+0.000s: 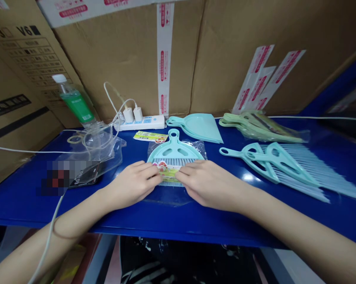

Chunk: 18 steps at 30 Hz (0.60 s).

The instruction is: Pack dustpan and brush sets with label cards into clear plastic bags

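A light-blue hand brush and dustpan set [174, 149] lies in front of me, its handle pointing away. Clear plastic wrap [166, 196] shows around its edges; I cannot tell whether the set is inside it or on top. A yellow-green label card [169, 172] with a mushroom picture lies across the grey-blue bristles. My left hand [138, 179] has its fingers curled on the card's left end. My right hand [206, 182] is closed in the same way on the right end. The fingertips of both hands are partly hidden.
On the right lie two loose light-blue brushes [296, 163] and a bagged green set [261, 127]. A blue dustpan [200, 125], another label [150, 137] and a power strip [145, 123] stand behind. Leftward are a bottle [77, 104], plastic bags [102, 148], a phone [87, 175] and cables.
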### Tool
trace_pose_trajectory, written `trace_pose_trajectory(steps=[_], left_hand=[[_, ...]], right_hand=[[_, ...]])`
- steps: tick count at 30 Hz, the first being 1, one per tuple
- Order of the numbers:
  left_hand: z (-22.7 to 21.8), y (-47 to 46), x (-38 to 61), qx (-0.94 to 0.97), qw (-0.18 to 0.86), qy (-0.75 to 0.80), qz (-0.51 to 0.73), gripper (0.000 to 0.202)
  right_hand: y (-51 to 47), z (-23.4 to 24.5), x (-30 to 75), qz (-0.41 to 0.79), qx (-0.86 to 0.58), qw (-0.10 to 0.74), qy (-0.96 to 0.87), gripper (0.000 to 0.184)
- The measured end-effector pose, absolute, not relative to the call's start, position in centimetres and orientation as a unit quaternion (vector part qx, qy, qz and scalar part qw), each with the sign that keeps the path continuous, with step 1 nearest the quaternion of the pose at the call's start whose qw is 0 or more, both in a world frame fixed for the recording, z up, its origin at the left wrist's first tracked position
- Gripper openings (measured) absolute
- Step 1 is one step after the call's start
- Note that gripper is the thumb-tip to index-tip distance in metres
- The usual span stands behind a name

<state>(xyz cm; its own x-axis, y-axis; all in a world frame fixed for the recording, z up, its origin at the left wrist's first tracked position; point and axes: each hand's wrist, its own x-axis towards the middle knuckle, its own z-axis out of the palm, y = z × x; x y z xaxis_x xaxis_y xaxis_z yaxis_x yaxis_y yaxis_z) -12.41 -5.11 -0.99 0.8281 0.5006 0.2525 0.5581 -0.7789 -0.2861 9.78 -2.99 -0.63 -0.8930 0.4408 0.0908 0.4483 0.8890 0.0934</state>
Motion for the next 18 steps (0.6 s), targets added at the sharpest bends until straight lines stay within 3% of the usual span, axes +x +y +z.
trace_pose_trajectory(steps=[18], left_hand=[[-0.91, -5.01, -12.45, -0.939, 0.180, -0.274, -0.105, 0.031]], right_hand=[[-3.05, 0.31, 10.62, -0.035, -0.257, -0.021, -0.966, 0.015]])
